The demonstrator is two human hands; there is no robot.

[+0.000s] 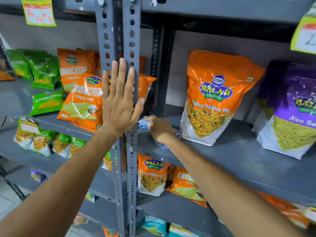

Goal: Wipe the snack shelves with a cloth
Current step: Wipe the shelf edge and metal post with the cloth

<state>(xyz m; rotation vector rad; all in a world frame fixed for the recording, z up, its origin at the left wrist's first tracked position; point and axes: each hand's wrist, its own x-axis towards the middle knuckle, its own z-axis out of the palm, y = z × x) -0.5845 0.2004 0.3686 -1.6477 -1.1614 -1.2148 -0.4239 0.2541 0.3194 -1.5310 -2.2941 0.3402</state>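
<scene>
My right hand [160, 130] is shut on a light blue cloth [143, 123], pressed onto the grey shelf board [222, 161] at its left end, next to the upright post. My left hand [119, 98] lies flat and open against the two perforated grey uprights [119, 31], fingers spread and pointing up. An orange Tikha Mitha Mix bag [213, 98] stands on the same shelf just right of my right hand. Part of the cloth is hidden under my hand and wrist.
A purple Aloo Sev bag [290, 113] stands at the far right of the shelf. Orange Crunchem bags [82, 100] and green bags [44, 72] fill the left bay. Lower shelves hold more snack bags [152, 175]. Yellow price tags [38, 11] hang from the upper shelf.
</scene>
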